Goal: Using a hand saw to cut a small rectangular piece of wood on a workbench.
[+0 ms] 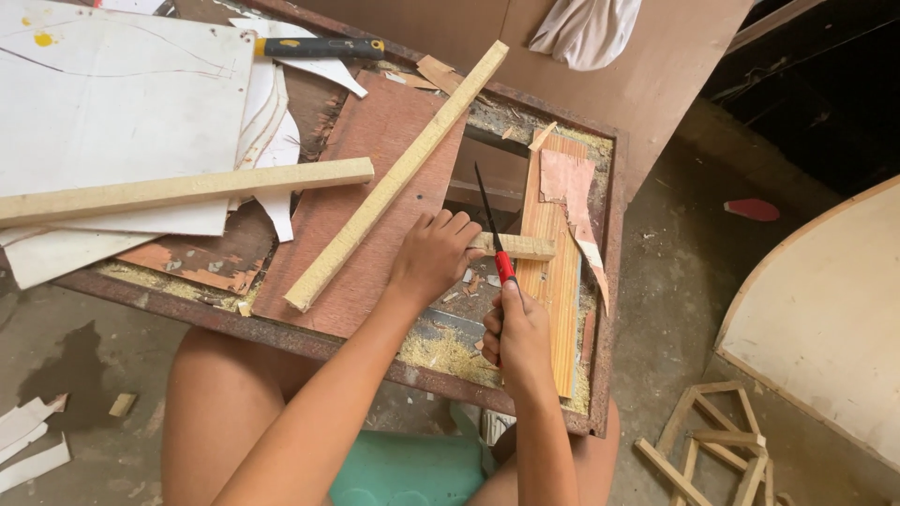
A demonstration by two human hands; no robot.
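**Sawing a short stick at a cluttered bench**

A rusty metal-framed table [607, 281] carries brown board, sawdust, white sheets [112, 103] and two long wooden battens [394, 178], one lying flat at the left, the other slanting across the board. A black-and-yellow tool [319, 47] lies at the far edge. The floor is bare concrete; a small wooden frame [717, 450] lies at the lower right, beside a pale curved panel [825, 319].

The left hand [433, 255] presses down flat, fingers together, on a short stick [520, 246] laid crosswise on a striped plank [551, 300]. The right hand [518, 337] is clenched around the red handle of a thin saw [489, 217], whose dark blade crosses the stick just beside the left fingertips. Both forearms reach forward over bare knees.
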